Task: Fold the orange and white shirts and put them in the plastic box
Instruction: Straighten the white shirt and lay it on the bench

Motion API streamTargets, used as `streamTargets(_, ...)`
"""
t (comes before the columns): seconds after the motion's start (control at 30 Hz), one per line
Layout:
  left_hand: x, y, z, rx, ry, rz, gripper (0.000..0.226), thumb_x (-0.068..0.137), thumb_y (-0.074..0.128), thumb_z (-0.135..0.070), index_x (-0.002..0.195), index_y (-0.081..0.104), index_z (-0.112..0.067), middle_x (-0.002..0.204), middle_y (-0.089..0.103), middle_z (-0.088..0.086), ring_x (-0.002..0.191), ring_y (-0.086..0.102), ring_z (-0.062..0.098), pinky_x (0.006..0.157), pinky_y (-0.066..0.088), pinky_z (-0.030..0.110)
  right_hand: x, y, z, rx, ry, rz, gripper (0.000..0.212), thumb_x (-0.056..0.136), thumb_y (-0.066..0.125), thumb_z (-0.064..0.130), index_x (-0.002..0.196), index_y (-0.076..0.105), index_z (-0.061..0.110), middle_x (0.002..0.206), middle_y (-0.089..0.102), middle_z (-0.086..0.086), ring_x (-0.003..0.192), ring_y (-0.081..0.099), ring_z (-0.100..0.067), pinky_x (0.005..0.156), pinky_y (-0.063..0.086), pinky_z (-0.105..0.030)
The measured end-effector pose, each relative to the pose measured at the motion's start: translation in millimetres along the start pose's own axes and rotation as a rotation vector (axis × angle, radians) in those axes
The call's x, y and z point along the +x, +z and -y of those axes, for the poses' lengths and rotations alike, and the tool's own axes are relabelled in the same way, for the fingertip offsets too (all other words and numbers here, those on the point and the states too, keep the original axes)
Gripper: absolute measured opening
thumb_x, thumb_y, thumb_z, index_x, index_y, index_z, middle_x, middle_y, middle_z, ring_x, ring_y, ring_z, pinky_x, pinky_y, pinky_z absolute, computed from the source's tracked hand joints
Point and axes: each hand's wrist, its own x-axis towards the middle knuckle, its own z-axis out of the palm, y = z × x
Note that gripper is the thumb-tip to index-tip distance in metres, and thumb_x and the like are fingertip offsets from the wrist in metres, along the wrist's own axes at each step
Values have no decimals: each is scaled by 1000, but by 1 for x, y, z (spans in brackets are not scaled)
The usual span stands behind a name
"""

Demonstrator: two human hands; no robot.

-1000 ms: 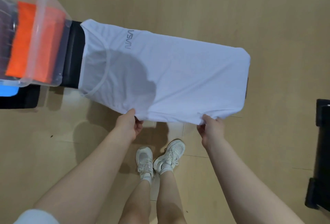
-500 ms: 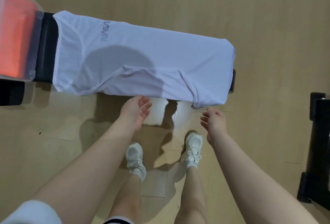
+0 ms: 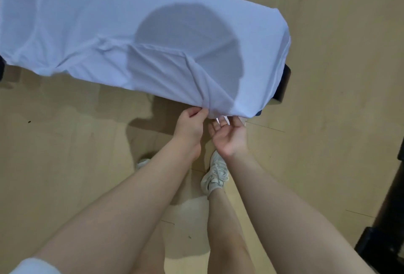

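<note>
**White shirt draped on bench, both hands at its near edge**

White shirt (image 3: 135,33) is spread over a dark bench (image 3: 284,83), w/ the front edge hanging toward the person. Left hand (image 3: 189,125) pinches that hanging edge btwn thumb and fingers, knuckles up, arm reaching fwd. Right hand (image 3: 229,136) is palm-up just beside it, fingers loosely curled under the hem; can't tell if it's really gripping. Count: 1 shirt, 2 hands, 1 clear white sneaker (image 3: 215,175) on the wood floor (image 3: 338,33).
</note>
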Motion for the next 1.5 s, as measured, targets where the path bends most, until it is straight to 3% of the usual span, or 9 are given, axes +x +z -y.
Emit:
streamTargets(0.4, -41, 18, -7, 426, 141, 39, 16, 89, 56, -17, 76, 56, -9, 65, 53, 0, 61, 47, 12, 59, 39, 23, -81, 0, 39, -126, 127, -255, 9, 90, 58, 13, 89, 56, 3, 83, 61, -8, 61, 65, -16, 58, 56, -29)
streamTargets(0.5, -54, 36, -19, 478, 273, 81, 14, 92, 51, -17, 97, 63, -13, 87, 61, -4, 83, 53, 10, 69, 40, 15, -94, 20, 70, -178, 27, -231, 8, 90, 57, 9, 93, 54, 3, 79, 59, -7, 42, 64, -10, 47, 56, -25)
streamTargets(0.63, -53, 47, -33, 678, 425, 70, 40, 95, 41, -10, 135, 44, -13, 138, 48, 1, 130, 40, 13, 108, 31, 23, -96, 34, 103, -359, -224, -174, 9, 94, 48, 10, 102, 49, 6, 84, 60, -10, 66, 65, -18, 62, 58, -26)
streamTargets(0.73, -37, 41, -36, 1052, 564, 36, 48, 94, 38, -8, 142, 33, -12, 151, 31, 4, 140, 23, 20, 115, 17, 30, -82, 20, 109, -901, -456, -258, 23, 88, 53, 15, 110, 55, 12, 91, 56, -3, 81, 57, -18, 76, 49, -27)
streamTargets(0.87, -18, 33, -24, 1353, 609, 75, 54, 93, 42, -12, 145, 27, -12, 157, 13, 7, 144, 14, 23, 115, 13, 32, -64, 5, 94, -1320, -551, -144, 42, 82, 64, 24, 121, 52, 12, 117, 56, -2, 100, 55, -15, 74, 45, -16)
streamTargets(1.0, -13, 30, -12, 1420, 694, -57, 67, 90, 50, -13, 147, 16, -13, 158, -1, 6, 141, 23, 21, 102, 36, 30, -54, 3, 88, -1348, -618, -222, 12, 83, 56, 16, 94, 56, 10, 83, 59, 2, 81, 55, -19, 70, 44, -30)
streamTargets(1.13, -12, 26, -8, 1411, 813, -159, 62, 77, 67, -12, 133, 41, 0, 151, 22, 21, 122, 53, 29, 78, 51, 30, -57, 2, 101, -1322, -649, -215, 17, 79, 47, 5, 68, 50, 18, 62, 48, 8, 61, 44, -14, 56, 34, -25)
streamTargets(1.3, -11, 25, -13, 1350, 804, -118, 38, 75, 69, -9, 106, 52, 5, 122, 47, 25, 98, 61, 35, 69, 47, 30, -66, -2, 143, -1165, -463, 129, 42, 80, 43, -8, 81, 66, 26, 69, 62, 9, 68, 55, -10, 65, 46, -22)
streamTargets(1.5, -9, 32, -23, 1411, 688, -88, 38, 88, 54, -31, 119, 50, -8, 139, 31, 12, 130, 31, 26, 99, 33, 34, -46, -7, 131, -1345, -698, -214, 22, 79, 42, -3, 79, 57, 14, 74, 57, 0, 69, 48, -17, 57, 37, -23)
